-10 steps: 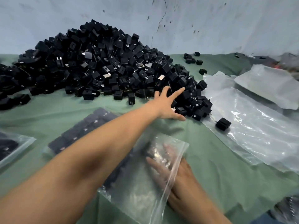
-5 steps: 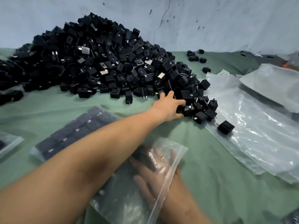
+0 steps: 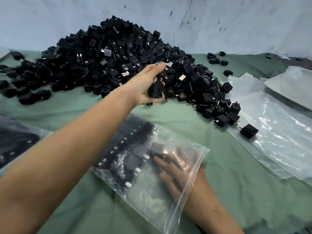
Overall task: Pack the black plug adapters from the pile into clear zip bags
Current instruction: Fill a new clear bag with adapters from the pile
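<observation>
Soft, cool light, probably overhead; glare streaks the clear plastic sheet (image 3: 278,132). Blur smears the adapter pile (image 3: 109,65) toward the desk's (image 3: 219,169) left edge; frame edges bow.

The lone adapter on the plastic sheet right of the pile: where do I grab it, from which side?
Probably pinch the lone adapter across its boxy body, coming from above. It lies clear of the pile on the plastic sheet, and its prongs seem to stick out leftward, so avoid that end.
</observation>
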`<state>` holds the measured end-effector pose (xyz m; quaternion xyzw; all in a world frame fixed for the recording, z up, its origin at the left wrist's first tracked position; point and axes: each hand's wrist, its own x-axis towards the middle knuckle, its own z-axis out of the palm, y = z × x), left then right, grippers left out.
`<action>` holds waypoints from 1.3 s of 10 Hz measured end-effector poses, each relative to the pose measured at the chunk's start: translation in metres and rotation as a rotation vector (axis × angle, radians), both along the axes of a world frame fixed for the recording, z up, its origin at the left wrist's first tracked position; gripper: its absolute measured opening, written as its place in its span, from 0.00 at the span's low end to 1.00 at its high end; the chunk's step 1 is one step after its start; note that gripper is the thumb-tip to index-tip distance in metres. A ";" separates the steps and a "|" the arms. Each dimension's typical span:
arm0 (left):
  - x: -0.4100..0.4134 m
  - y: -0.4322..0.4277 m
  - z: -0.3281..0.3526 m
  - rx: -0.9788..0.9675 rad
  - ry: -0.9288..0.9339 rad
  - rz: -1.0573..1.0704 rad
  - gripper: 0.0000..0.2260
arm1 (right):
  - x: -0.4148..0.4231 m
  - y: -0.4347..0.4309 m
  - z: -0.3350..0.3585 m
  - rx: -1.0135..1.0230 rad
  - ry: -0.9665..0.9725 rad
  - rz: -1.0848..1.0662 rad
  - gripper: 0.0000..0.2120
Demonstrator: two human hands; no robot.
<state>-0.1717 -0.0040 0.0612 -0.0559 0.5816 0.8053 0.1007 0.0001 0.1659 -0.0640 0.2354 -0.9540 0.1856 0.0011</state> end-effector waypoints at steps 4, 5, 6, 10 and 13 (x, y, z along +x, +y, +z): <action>0.129 -0.135 -0.049 1.153 -0.045 0.373 0.18 | -0.005 -0.021 0.005 -0.185 -0.075 -0.043 0.24; 0.135 -0.124 -0.059 1.105 -0.043 0.291 0.18 | -0.003 -0.009 0.008 -0.315 -0.134 -0.097 0.20; 0.138 -0.110 -0.064 1.016 -0.037 0.118 0.19 | -0.007 -0.015 0.018 -0.365 -0.121 -0.122 0.20; 0.143 -0.093 -0.067 0.947 -0.024 -0.240 0.21 | -0.022 -0.034 0.023 -0.219 -0.034 -0.134 0.27; 0.147 -0.089 -0.061 0.860 -0.014 -0.287 0.22 | 0.012 0.003 0.035 -0.224 0.149 -0.035 0.23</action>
